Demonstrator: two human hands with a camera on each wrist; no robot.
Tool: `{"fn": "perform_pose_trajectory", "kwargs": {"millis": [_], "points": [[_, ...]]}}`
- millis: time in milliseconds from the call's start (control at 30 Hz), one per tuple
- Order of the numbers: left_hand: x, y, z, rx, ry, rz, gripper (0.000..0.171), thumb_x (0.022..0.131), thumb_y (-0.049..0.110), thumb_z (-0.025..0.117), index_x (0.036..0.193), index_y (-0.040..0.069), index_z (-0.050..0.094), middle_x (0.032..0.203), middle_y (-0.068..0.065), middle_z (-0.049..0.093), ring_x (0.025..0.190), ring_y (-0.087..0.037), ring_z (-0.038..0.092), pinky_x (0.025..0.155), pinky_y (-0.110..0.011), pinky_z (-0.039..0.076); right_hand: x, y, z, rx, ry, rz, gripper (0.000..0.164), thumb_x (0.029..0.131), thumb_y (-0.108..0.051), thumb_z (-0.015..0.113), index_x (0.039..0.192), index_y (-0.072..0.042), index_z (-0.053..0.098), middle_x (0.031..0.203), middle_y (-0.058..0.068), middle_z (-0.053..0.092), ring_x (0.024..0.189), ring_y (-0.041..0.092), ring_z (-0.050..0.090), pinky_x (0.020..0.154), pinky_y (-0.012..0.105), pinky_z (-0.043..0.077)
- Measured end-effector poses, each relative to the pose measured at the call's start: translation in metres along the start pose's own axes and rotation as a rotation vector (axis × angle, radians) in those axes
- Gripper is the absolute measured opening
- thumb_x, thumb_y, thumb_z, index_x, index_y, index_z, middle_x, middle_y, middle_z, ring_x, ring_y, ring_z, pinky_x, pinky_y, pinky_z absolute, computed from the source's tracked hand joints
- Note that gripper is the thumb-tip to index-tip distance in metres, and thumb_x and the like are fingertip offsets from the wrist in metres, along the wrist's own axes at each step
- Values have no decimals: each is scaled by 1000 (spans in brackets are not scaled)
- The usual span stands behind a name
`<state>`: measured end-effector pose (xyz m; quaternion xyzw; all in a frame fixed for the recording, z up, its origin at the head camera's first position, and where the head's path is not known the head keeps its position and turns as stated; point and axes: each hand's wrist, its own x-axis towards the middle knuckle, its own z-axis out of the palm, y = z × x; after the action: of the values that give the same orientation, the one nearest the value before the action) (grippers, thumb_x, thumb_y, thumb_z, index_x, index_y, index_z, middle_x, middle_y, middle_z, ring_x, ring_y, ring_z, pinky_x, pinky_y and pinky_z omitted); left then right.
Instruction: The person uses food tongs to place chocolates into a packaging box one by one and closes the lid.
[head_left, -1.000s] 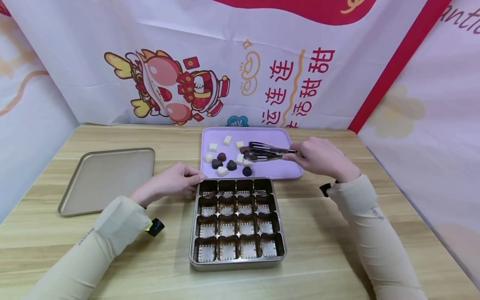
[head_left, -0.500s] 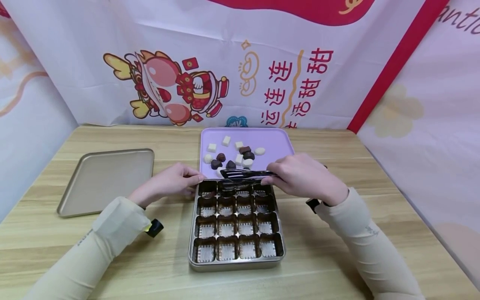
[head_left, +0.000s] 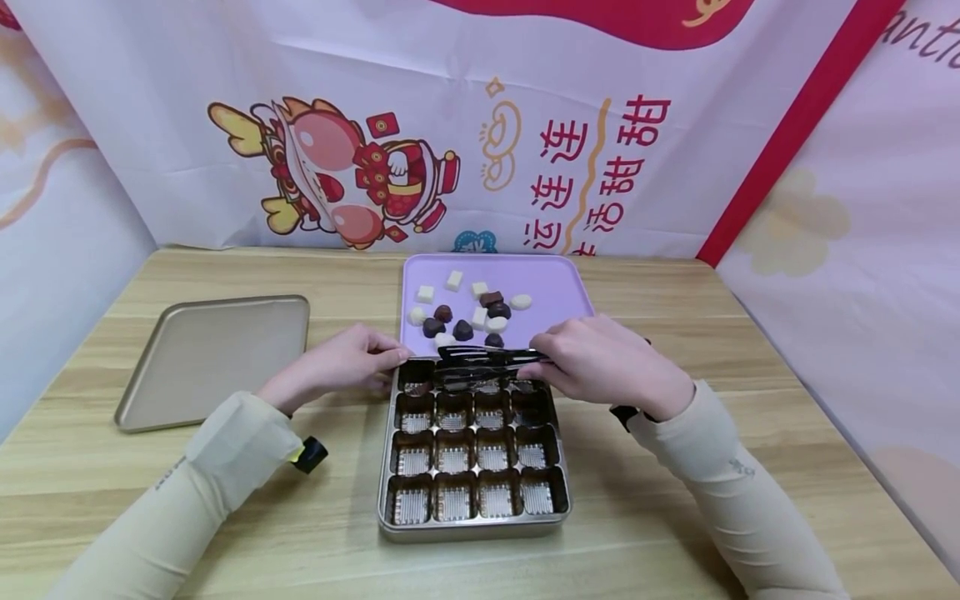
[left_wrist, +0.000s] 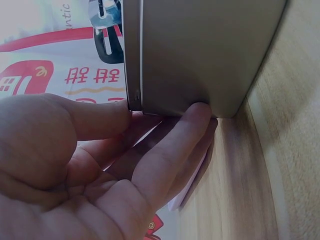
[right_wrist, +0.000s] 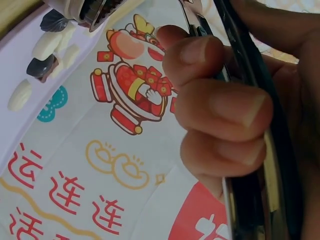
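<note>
A metal tin (head_left: 474,532) with a brown divided insert stands at the middle of the table. My left hand (head_left: 341,362) holds its far left corner. In the left wrist view the thumb touches the rim and fingers lie against the side wall (left_wrist: 200,55). My right hand (head_left: 611,362) grips black slotted tongs (head_left: 487,353), its fingers curled round the handles (right_wrist: 285,170). The tongs' heads reach over the back row of compartments; I cannot tell whether they hold anything. Behind the tin, a lilac tray (head_left: 551,287) carries several white and dark chocolates (head_left: 462,331).
A flat metal lid (head_left: 225,358) lies on the wooden table (head_left: 637,517) at the left. A printed cloth (head_left: 420,67) hangs behind the table's far edge.
My right hand has brought the tongs from the chocolates on the lilac tray, forward and left, over the tin's back row. My left hand stays at the tin's corner.
</note>
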<state>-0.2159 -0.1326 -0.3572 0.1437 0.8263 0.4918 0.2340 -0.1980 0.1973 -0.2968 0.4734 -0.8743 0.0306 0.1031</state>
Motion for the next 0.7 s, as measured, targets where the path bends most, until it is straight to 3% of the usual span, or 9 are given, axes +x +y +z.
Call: {"fn": "perform_pose_trajectory", "kwargs": {"millis": [200,367,533,700], "points": [[1,0,0,18,1,2,25,103,11,52,116,-5,68,117,-19,65,92,-27,69,81,-37,56,-7,18,-12,115,-12,71,28,95,-37,65,77,-16,61,61,-12,47,49,3,42,45,26,40],[1,3,-1,42,10,7,24,103,12,53,110,-3,70,108,-15,67,87,-24,70,79,-37,57,-20,58,-21,54,0,275,31,97,-39,63,78,-14,60,57,-7,44,50,11,43,49,33,40],[2,0,-1,54,9,20,23,103,12,53,104,-1,72,109,-13,67,85,-22,69,78,-37,57,-30,99,-8,4,-42,452,36,96,-41,63,74,-14,55,58,-1,44,56,20,46,55,38,39],[1,-2,-1,44,7,15,23,103,12,52,104,0,72,111,-13,66,88,-23,69,80,-38,57,-26,112,8,70,-93,441,34,96,-41,64,78,-12,60,60,-1,47,57,18,47,56,36,39]]}}
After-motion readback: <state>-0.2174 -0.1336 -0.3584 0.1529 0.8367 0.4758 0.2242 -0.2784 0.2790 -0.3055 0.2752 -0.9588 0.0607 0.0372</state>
